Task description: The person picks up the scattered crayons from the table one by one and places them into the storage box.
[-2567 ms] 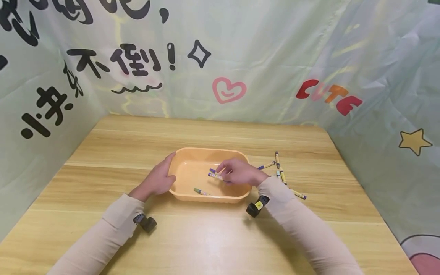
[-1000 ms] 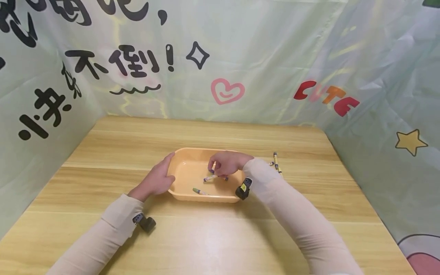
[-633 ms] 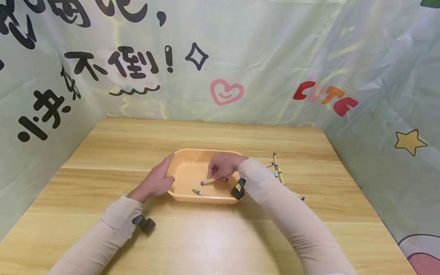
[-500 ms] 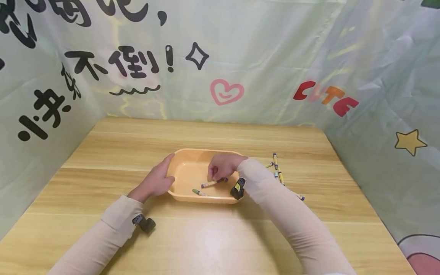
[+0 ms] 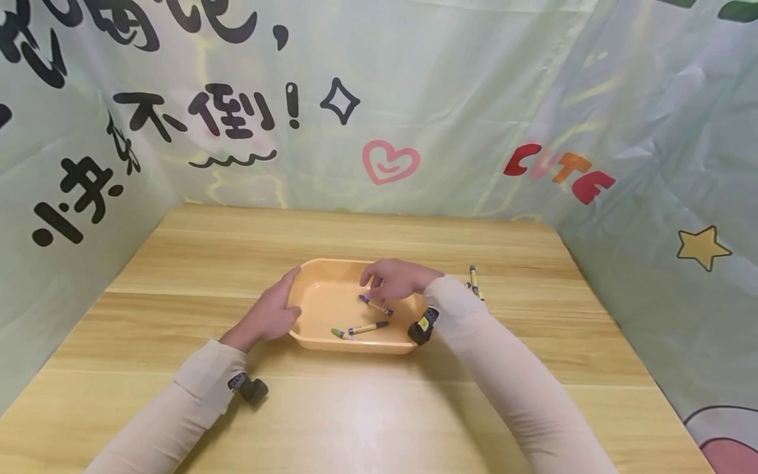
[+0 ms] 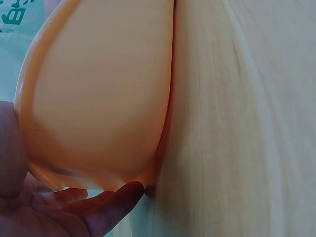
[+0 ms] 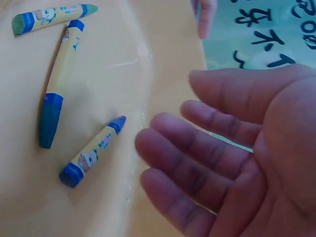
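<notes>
My left hand (image 5: 271, 309) grips the left end of a shallow orange plastic basin (image 5: 314, 343). In the left wrist view its thumb (image 6: 10, 148) lies at the rim, with the fingers (image 6: 113, 210) against the outer wall. Over the basin's right half is my right hand (image 5: 398, 279), fingers loosely bent and holding nothing. Three paper-wrapped crayons lie inside: a blue one (image 7: 94, 152) just below that hand, a dark teal one (image 7: 55, 94) nearer the front wall, and a green one (image 7: 53, 19) whose end almost touches the teal one.
Several more crayons (image 5: 474, 279) lie on the wooden table (image 5: 367, 408) right of the basin, partly hidden by the right sleeve. Printed cloth (image 5: 462, 99) hangs behind the table and at both sides.
The right hand has let go of the dark teal crayon, which now lies nearer the front wall beside the green one. That hand has risen slightly and its fingers have spread. The left hand stays put.
</notes>
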The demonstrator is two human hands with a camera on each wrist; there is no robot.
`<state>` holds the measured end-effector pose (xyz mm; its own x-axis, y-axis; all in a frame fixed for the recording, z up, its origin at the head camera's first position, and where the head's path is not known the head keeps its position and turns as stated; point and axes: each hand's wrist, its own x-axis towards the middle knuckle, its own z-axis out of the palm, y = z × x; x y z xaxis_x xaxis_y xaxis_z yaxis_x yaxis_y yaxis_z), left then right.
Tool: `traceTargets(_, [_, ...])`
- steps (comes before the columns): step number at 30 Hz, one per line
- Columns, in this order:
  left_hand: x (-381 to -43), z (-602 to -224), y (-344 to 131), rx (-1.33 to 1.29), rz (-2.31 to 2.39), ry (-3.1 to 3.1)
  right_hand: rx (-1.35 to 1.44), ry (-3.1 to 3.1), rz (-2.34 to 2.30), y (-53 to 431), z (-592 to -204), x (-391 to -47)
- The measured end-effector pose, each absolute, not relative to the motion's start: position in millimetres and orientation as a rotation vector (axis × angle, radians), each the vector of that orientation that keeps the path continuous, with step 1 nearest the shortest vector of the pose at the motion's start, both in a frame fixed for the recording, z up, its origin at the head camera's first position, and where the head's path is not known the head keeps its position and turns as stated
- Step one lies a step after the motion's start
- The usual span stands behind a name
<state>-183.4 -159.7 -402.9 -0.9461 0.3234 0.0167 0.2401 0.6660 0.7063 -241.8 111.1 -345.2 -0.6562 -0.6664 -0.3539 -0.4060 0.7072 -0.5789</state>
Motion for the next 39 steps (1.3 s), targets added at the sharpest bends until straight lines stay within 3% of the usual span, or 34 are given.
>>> traceTargets(5, [-183.2, -404.2, -160.8, 0.471, 1.148, 2.765, -0.839, 2.483, -0.773, 132.4, -341.0, -230.9])
traceTargets(19, [-183.9, -404.0, -161.0, 0.484, 1.161, 2.77, -0.576, 2.596, -1.351, 211.1, -358.4, -176.6])
traceTargets(29, [-179.7, -406.1, -160.2, 0.488, 1.154, 2.765, -0.278, 2.859, -1.275, 273.9, -379.3, -133.2])
traceTargets(39, [-181.6, -403.8, -158.7, 0.464, 1.175, 2.768, -0.123, 3.019, -0.934, 324.8, -384.8, -124.7])
